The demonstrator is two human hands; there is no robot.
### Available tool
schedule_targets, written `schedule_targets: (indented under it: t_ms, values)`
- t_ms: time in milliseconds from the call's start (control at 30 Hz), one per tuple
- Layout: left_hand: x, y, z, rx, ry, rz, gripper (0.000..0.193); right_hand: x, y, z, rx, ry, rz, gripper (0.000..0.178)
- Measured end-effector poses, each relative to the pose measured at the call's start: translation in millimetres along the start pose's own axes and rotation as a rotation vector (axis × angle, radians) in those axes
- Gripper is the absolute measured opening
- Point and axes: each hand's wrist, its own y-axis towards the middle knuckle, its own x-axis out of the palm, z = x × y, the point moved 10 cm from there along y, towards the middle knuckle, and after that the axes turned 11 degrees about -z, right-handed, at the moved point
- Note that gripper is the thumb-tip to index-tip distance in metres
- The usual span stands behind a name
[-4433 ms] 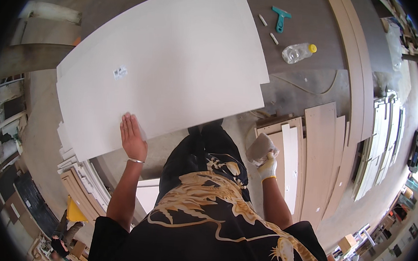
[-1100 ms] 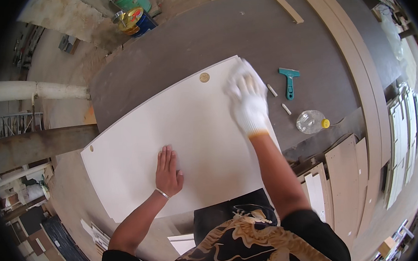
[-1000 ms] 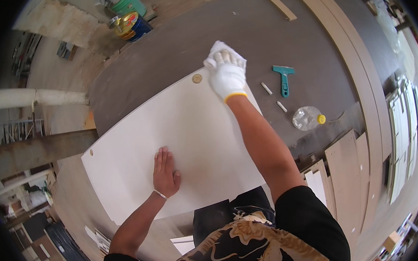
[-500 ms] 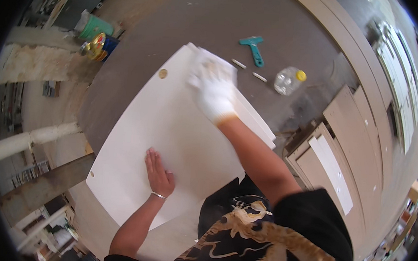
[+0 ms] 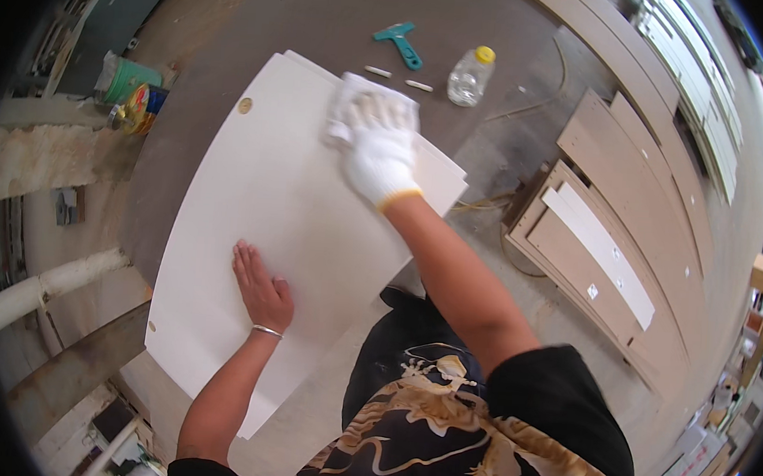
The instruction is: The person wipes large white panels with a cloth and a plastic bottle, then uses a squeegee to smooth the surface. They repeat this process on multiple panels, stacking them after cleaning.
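A white panel point(image 5: 252, 194) with round holes near its left edge lies on the dark brown tabletop, with another pale board edge showing beneath it. Bare and flat, my left hand point(image 5: 263, 288) rests on the panel's near part, fingers stretched out. My right hand point(image 5: 382, 154), in a white knit glove with a yellow cuff, presses a folded white cloth point(image 5: 343, 103) against the panel's far right part. Beyond the cloth are two short white sticks, one of them a white stick point(image 5: 419, 86) beside the clear bottle point(image 5: 469, 80) with a yellow cap.
A teal scraper point(image 5: 402, 43) lies on the brown tabletop point(image 5: 326, 22) past the panel. Brown boards point(image 5: 617, 157) are stacked at the right, one narrow white strip point(image 5: 602, 253) on top. At the far left stand a green bucket point(image 5: 132, 79) and a pale pipe point(image 5: 51, 286).
My gloved right hand and the cloth have shifted nearer to the panel's right edge. The whole view has turned slightly, so the table things appear further left and up. My left hand stays flat.
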Motion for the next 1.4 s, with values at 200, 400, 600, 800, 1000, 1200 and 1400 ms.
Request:
schedule_targets:
  t_ms: [200,400,600,800,1000,1200,1400]
  values:
    - [1.3,1.5,-2.8,-0.021,-0.011,0.003,0.069,-16.6,-95.0,45.2,0.104,-0.056,0.075,0.051]
    - [0.1,0.3,-2.0,-0.021,-0.006,0.022,0.07,-20.6,-123.9,10.6,0.143,0.059,-0.194,0.055]
    - [1.8,1.6,-3.3,-0.053,0.009,-0.009,0.071,-40.5,-116.4,35.3,0.209,0.04,0.124,0.049]
    - [2.3,2.7,-2.0,-0.056,0.017,-0.011,0.071,-32.9,-115.8,40.0,0.144,-0.064,0.025,0.048]
    - [3.2,2.2,-3.9,-0.079,0.027,-0.012,0.07,-52.6,-129.7,9.1,0.07,-0.033,0.293,0.038]
    - [1.7,2.1,-3.6,-0.049,-0.004,-0.007,0.071,52.0,-250.4,-137.0,-0.452,0.281,-0.276,0.039]
    - [0.9,-0.1,-4.0,-0.039,-0.033,-0.005,0.072,-12.2,-167.9,-12.1,-0.17,0.097,0.023,0.038]
